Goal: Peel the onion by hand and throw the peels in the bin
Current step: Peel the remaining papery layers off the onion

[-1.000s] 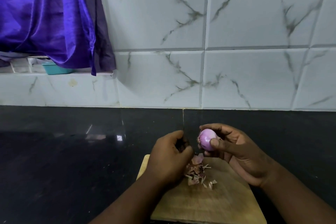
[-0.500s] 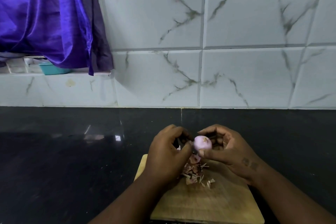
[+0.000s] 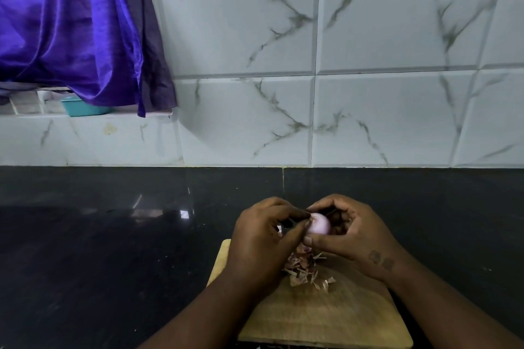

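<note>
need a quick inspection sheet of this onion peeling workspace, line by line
surface: black counter, glossy; wooden cutting board at its near edge.
job's things: onion, pale purple and mostly bare, held above the board; peels heaped on the board; no bin in view.
clutter: nothing seen on the counter apart from the board.
hands: right hand cups the onion; left hand pinches at its end.
cables: nothing seen.
surroundings: marbled white wall tiles; purple cloth hanging upper left; teal container on a ledge beneath it.
</note>
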Available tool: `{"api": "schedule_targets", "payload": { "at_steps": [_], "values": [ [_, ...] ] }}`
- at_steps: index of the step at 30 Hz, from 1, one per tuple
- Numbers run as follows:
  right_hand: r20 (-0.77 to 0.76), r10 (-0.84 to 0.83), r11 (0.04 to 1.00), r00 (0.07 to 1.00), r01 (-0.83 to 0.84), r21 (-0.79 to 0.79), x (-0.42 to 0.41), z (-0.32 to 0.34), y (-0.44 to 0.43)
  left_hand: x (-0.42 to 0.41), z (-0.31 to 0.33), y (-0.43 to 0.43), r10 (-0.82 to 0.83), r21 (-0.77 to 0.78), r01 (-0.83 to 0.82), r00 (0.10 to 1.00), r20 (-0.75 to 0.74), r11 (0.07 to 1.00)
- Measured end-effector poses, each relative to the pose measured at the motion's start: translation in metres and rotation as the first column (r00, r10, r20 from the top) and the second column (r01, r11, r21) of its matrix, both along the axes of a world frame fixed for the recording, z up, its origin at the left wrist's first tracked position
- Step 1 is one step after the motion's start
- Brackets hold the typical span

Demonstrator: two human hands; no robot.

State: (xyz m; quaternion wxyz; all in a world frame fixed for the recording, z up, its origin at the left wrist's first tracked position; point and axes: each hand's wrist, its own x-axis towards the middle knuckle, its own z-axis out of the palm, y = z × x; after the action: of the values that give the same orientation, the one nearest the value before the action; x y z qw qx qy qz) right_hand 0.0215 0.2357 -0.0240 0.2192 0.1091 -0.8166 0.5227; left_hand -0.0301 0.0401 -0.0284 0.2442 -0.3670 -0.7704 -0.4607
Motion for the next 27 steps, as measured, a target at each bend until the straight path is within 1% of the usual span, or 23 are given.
{"api": "schedule_targets", "payload": {
  "at_steps": [3, 8, 11, 16, 19, 27],
  "values": [
    [-0.039, -0.043, 0.999, 0.998, 0.044, 0.023, 0.0008, 0.0004, -0.0005, 0.0007, -0.0003, 0.0001, -0.015, 0.014, 0.015, 1.000, 0.021, 1.000],
    [-0.056, -0.105, 0.981, 0.993, 0.113, 0.155, 0.0024, 0.0018, -0.0014, 0.0004, -0.0019, 0.0015, -0.029, 0.048, 0.023, 0.992, 0.124, 0.999],
    [-0.039, -0.099, 0.974, 0.994, 0.105, 0.201, 0.0030, 0.0033, -0.0012, 0.0017, -0.0019, 0.0032, -0.027, 0.006, 0.026, 0.987, 0.158, 1.000],
    [0.003, -0.028, 0.980, 1.000, 0.027, 0.195, 0.0059, 0.0057, -0.0022, 0.0010, -0.0038, 0.0049, -0.007, -0.056, 0.020, 0.976, 0.217, 0.998],
    [-0.011, -0.052, 0.974, 0.999, 0.053, 0.220, 0.0068, 0.0066, -0.0031, 0.0016, -0.0041, 0.0051, -0.033, -0.082, 0.056, 0.966, 0.255, 0.995],
    [-0.081, -0.156, 0.971, 0.984, 0.167, 0.170, 0.0046, 0.0042, -0.0024, -0.0004, -0.0046, 0.0054, -0.077, 0.010, 0.078, 0.957, 0.279, 0.997]
  ]
}}
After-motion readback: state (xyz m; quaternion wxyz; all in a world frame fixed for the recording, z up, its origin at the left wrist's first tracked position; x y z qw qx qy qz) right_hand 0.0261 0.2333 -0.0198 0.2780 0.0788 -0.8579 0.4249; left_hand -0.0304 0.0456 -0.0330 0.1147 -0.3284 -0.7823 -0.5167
